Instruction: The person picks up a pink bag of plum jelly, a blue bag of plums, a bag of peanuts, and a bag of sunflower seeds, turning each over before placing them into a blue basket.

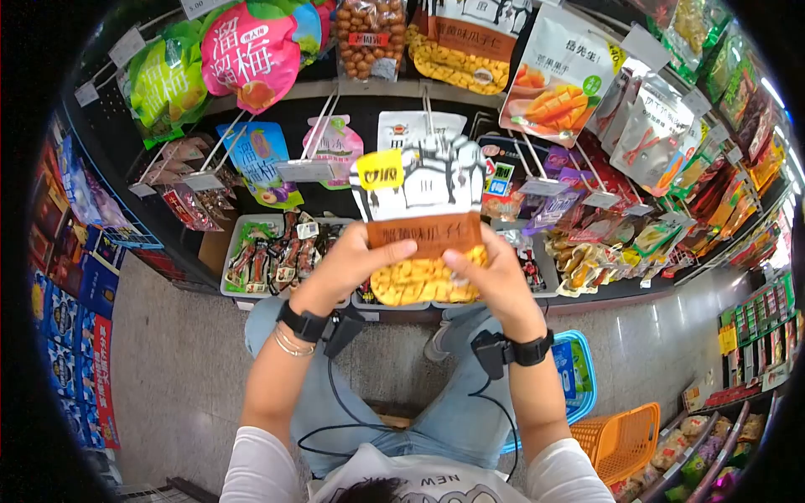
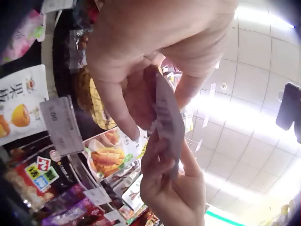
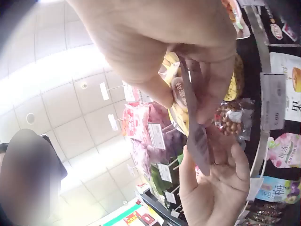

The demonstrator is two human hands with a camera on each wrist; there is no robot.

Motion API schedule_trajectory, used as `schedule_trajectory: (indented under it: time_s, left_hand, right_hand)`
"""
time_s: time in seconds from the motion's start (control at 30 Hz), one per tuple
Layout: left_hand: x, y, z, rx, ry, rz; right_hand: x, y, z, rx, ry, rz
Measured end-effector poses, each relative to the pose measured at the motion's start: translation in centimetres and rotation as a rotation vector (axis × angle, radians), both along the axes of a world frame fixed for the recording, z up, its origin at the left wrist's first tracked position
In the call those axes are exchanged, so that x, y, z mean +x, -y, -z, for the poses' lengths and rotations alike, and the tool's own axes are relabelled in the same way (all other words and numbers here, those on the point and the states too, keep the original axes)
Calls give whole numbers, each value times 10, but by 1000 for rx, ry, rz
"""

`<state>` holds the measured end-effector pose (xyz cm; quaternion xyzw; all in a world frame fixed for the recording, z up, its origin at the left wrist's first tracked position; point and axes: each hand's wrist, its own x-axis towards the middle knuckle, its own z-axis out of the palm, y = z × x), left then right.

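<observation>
A white, brown and yellow snack bag (image 1: 426, 230) is held upright between both hands in the head view, its printed front towards the camera. The left hand (image 1: 348, 261) grips its left edge and the right hand (image 1: 496, 281) its right edge, each thumb on the front and the other fingers behind. Seen from the side in the left wrist view, the bag (image 2: 168, 117) is thin, pinched by the left hand (image 2: 155, 52) and the right hand (image 2: 176, 195). The right wrist view shows the bag (image 3: 190, 113) between the right hand (image 3: 160, 42) and the left hand (image 3: 216, 188).
Shelves of hanging snack bags stand ahead, with a mango bag (image 1: 560, 80) and a pink bag (image 1: 251, 54) on hooks. Below are trays (image 1: 243, 281) of small packets. A blue basket (image 1: 587, 369) and an orange basket (image 1: 620, 440) stand on the floor at the right.
</observation>
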<state>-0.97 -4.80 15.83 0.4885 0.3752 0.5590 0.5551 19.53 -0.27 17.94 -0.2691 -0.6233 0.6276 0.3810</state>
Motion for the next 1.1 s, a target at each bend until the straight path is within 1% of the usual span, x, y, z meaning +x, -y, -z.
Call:
schedule_trajectory:
  time_s: [0.03, 0.1, 0.13, 0.17, 0.23, 0.33, 0.4, 0.43, 0.47, 0.53, 0.57, 0.6, 0.67, 0.77, 0.87, 0.93, 1.03, 1.1]
  left_hand:
    - [2, 4, 14, -33, -17, -22]
    - [0, 10, 43, -85, -58, -31]
    - [-1, 12, 56, -118, -39, -35]
    - [0, 13, 68, -157, -15, -39]
    - [-1, 16, 88, -194, -45, -29]
    - [-5, 14, 122, -287, -7, -15]
    - [-5, 15, 142, -378, 68, -48]
    - [-3, 14, 154, -393, 66, -63]
    - [-2, 14, 168, -410, 65, -78]
    - [2, 14, 184, -423, 24, -121]
    - [2, 13, 191, -441, 47, -128]
    - [2, 11, 193, -459, 70, -134]
    - [3, 6, 197, -482, 104, -136]
    - [3, 1, 192, -455, 0, -136]
    - [5, -1, 203, -423, -3, -131]
    - [5, -2, 207, -407, -13, -124]
    - [3, -4, 206, -357, -102, -113]
    - [5, -2, 206, -353, -80, -84]
  right_hand:
    - [2, 2, 17, -45, 89, -7]
    - [-2, 5, 51, -90, 31, -36]
    - [-3, 5, 67, -120, 51, -52]
    - [-8, 8, 79, -114, 16, -34]
    - [-11, 9, 96, -189, 107, -80]
    - [-20, 0, 131, -267, 124, -143]
    - [-25, -4, 157, -367, 99, -128]
    - [-28, -6, 173, -414, 86, -121]
    - [-29, -8, 195, -440, 72, -114]
    - [-31, -4, 214, -460, 58, -70]
    - [-33, -3, 223, -472, 52, -48]
    - [-35, -2, 227, -431, 88, -10]
    - [-33, -4, 232, -418, 84, -3]
    - [-30, -10, 230, -417, 78, -16]
    - [-26, -12, 237, -410, 102, -45]
    - [-24, -12, 234, -424, 106, -22]
    - [-24, -13, 227, -445, 89, 14]
    - [-23, -14, 227, -432, 62, 38]
